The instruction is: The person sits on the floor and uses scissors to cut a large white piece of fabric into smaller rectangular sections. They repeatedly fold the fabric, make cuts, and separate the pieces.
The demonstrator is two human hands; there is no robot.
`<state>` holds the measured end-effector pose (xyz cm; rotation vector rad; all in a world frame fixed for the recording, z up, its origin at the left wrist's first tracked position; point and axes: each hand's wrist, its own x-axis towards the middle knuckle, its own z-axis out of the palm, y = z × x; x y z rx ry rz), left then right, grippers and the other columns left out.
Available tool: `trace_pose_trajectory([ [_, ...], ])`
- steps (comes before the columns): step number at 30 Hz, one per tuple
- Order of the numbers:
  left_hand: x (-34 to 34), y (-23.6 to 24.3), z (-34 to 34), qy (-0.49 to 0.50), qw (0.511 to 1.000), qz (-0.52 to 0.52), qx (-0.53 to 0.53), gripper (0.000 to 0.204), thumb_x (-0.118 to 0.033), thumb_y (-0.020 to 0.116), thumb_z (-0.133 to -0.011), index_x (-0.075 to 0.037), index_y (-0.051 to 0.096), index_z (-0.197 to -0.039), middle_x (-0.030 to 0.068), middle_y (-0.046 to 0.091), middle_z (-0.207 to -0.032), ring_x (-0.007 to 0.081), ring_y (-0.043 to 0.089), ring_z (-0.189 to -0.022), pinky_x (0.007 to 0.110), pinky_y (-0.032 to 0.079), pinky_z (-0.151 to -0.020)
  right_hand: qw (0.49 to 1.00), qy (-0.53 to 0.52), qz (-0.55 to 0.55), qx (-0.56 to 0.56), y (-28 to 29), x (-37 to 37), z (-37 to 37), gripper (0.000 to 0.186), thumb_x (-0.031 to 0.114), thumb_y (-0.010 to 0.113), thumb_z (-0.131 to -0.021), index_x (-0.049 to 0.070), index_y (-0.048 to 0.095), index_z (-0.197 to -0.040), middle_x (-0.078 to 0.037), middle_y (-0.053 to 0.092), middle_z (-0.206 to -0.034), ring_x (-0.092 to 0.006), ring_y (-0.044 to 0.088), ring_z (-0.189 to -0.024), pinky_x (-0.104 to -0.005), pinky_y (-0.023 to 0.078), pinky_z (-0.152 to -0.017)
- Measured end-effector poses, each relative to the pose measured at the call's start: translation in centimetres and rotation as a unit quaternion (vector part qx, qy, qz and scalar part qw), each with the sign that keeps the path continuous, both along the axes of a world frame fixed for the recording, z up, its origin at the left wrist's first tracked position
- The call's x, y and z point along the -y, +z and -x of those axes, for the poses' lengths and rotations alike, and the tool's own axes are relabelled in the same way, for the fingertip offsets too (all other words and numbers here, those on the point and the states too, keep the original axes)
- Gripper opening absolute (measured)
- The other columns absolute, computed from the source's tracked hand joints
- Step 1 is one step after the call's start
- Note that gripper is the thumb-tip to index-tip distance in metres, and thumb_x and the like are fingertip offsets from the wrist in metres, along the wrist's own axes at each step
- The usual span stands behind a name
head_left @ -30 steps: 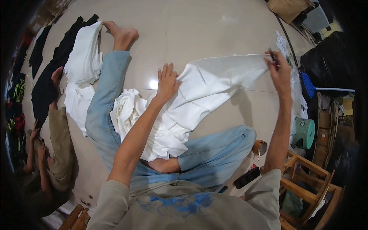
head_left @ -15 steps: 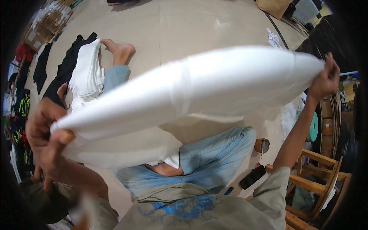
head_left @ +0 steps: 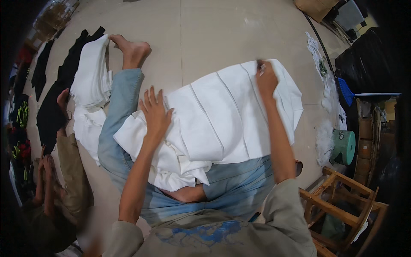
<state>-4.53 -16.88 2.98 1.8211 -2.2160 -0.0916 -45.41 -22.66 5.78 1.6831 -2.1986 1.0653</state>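
A large white cloth with several crosswise lines lies spread over my jeans and the floor, its near left part bunched in folds. On its left edge my left hand rests flat with the fingers spread. My right hand is over the far right part of the cloth, fingers curled and pinched together. Something small and pale shows at those fingertips, too blurred to name. Beyond my outstretched left leg is a stack of folded white cloth, with a looser white heap in front of it.
Black cloth pieces lie on the far left floor, and another person's hands and leg are nearby. At right stand a wooden stool frame, a green round object, white fluff and a black plastic bag.
The white cloth, stretched in the air between both hands, has come down onto my lap and the floor. My left hand has let go and flattened; my right hand has moved inward.
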Motion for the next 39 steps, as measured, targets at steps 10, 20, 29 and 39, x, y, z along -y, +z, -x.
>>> trace_pose_trajectory([
  [10, -6.5, -3.3, 0.1, -0.170, 0.972, -0.155, 0.036, 0.098, -0.065, 0.056, -0.098, -0.003, 0.022, -0.166, 0.0190, 0.014, -0.175, 0.0394, 0.007, -0.162, 0.068, 0.003, -0.125, 0.982, 0.086, -0.165, 0.026, -7.2, -11.7, -5.8, 0.049, 0.014, 0.072, -0.089, 0.012, 0.059, -0.137, -0.012, 0.062, -0.114, -0.0350, 0.071, -0.083, -0.0471, 0.057, -0.069],
  [20, -0.5, -1.8, 3.5, -0.086, 0.968, -0.005, -0.236, 0.059, -0.028, 0.066, -0.100, 0.001, 0.048, -0.149, 0.0251, 0.045, -0.156, 0.0429, 0.036, -0.150, 0.059, 0.029, -0.121, 0.877, 0.147, -0.227, 0.397, -4.2, -12.0, -12.8, 0.046, 0.043, 0.057, -0.108, 0.001, 0.074, -0.107, -0.003, 0.062, -0.074, -0.0173, 0.053, -0.063, -0.0343, 0.045, -0.061],
  [29, 4.3, -3.0, 6.0, 0.002, 0.952, -0.184, -0.246, 0.041, -0.021, 0.078, -0.086, -0.001, 0.071, -0.121, 0.0184, 0.075, -0.108, 0.0353, 0.071, -0.102, 0.043, 0.054, -0.091, 0.584, 0.185, -0.279, 0.740, -4.4, -4.7, -19.8, 0.053, 0.051, 0.049, -0.110, 0.001, 0.066, -0.110, 0.006, 0.045, -0.070, -0.0033, 0.034, -0.050, -0.0209, 0.026, -0.042],
  [39, 4.6, -3.0, 4.1, 0.038, 0.785, -0.286, -0.549, 0.028, -0.023, 0.077, -0.093, 0.002, 0.077, -0.104, 0.0022, 0.072, -0.087, 0.0087, 0.061, -0.081, 0.025, 0.047, -0.076, 0.505, 0.185, -0.327, 0.777, -3.1, -5.0, -18.4, 0.053, 0.049, 0.046, -0.112, 0.000, 0.068, -0.110, 0.005, 0.048, -0.069, -0.0012, 0.029, -0.045, -0.0202, 0.020, -0.039],
])
